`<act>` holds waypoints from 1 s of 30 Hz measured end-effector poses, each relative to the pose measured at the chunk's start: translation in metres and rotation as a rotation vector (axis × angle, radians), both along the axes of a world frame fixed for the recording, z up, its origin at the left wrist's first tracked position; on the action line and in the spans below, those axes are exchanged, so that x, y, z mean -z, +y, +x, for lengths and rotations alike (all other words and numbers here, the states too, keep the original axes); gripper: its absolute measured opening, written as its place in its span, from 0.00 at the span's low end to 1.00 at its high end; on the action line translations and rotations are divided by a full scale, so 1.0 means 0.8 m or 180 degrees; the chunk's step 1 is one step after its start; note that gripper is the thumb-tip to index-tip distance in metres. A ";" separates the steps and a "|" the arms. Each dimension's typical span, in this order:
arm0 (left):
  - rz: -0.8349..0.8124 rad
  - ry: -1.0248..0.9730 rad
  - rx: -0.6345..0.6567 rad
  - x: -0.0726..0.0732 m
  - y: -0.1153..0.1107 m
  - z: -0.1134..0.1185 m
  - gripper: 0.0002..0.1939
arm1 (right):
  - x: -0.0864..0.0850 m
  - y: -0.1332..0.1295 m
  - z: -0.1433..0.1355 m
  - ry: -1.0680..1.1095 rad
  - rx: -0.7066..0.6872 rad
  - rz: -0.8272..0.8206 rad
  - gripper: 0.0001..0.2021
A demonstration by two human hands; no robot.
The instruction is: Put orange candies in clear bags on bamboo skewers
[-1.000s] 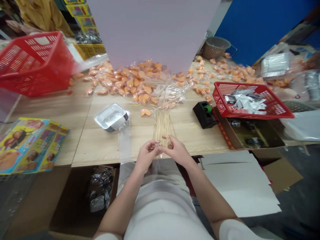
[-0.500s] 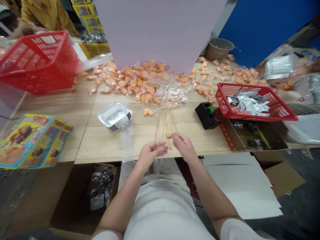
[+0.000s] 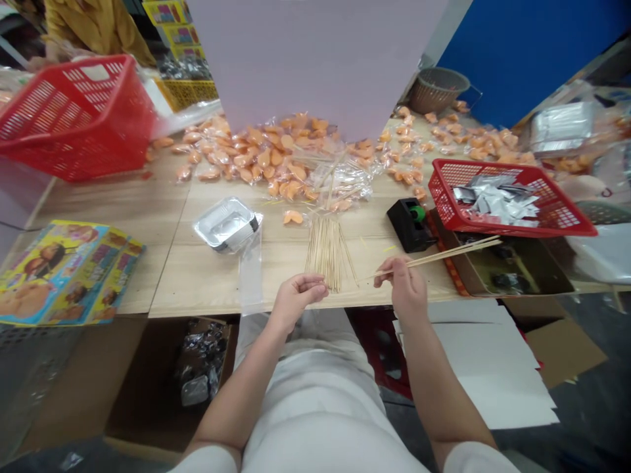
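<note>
Thin wooden sticks (image 3: pixel 325 253) lie in a loose, fanned bundle near the table's front edge. My right hand (image 3: pixel 403 284) is closed on a few long sticks (image 3: pixel 456 250) that point right, over the edge of the brown box. At the bundle's lower left is my left hand (image 3: pixel 302 297), its thumb and fingers brought together; whatever they may hold is too small to make out. Behind the bundle sits a small bagged orange piece (image 3: pixel 293 217). Stacked foil trays (image 3: pixel 227 225) rest on the left beside a clear plastic strip (image 3: pixel 251 279).
Bagged orange pieces (image 3: pixel 266 154) are heaped at the back. A black tape dispenser (image 3: pixel 410 226) and a red basket of sachets (image 3: pixel 557 210) stand right. On the left are a large red basket (image 3: pixel 108 125) and printed boxes (image 3: pixel 54 276). A person in yellow (image 3: pixel 98 26) is at the upper left.
My right hand has moved right, away from the bundle, and now has a few sticks in it. The bundle's right side has spread slightly. My left hand has hardly moved.
</note>
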State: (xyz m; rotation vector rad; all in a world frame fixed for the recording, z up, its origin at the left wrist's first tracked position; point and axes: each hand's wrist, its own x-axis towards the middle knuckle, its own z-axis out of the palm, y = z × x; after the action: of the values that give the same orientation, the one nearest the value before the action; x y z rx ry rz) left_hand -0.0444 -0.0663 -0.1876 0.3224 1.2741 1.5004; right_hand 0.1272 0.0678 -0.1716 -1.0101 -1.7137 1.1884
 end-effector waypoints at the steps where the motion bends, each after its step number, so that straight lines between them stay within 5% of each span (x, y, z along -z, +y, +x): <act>1: -0.0015 0.0014 0.0010 -0.001 0.001 0.001 0.21 | -0.009 -0.011 -0.007 0.0382 -0.0134 -0.0075 0.21; 6: 0.0007 -0.0077 0.0168 -0.009 -0.003 0.006 0.22 | -0.038 -0.033 -0.044 0.0397 -0.0862 -0.0072 0.21; 16: 0.0047 -0.0523 0.0608 -0.006 -0.014 -0.004 0.23 | -0.017 -0.016 -0.058 0.0497 -0.1114 -0.0829 0.23; 23: 0.0280 -0.0321 0.0902 -0.004 -0.012 -0.004 0.20 | -0.012 -0.026 -0.059 0.0093 -0.1526 -0.0774 0.19; 25: 0.0284 -0.0229 0.0898 -0.002 -0.013 -0.004 0.19 | -0.010 -0.018 -0.060 0.0157 -0.1421 -0.0688 0.17; 30: 0.0216 -0.0003 0.0942 0.003 -0.012 -0.002 0.17 | -0.019 0.021 -0.060 0.0823 -0.0209 -0.0322 0.25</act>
State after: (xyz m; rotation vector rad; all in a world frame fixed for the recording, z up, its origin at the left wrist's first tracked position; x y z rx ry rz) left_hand -0.0462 -0.0757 -0.1896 0.5308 1.1217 1.2914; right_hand 0.0791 0.0844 -0.1560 -0.8237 -1.5057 1.3952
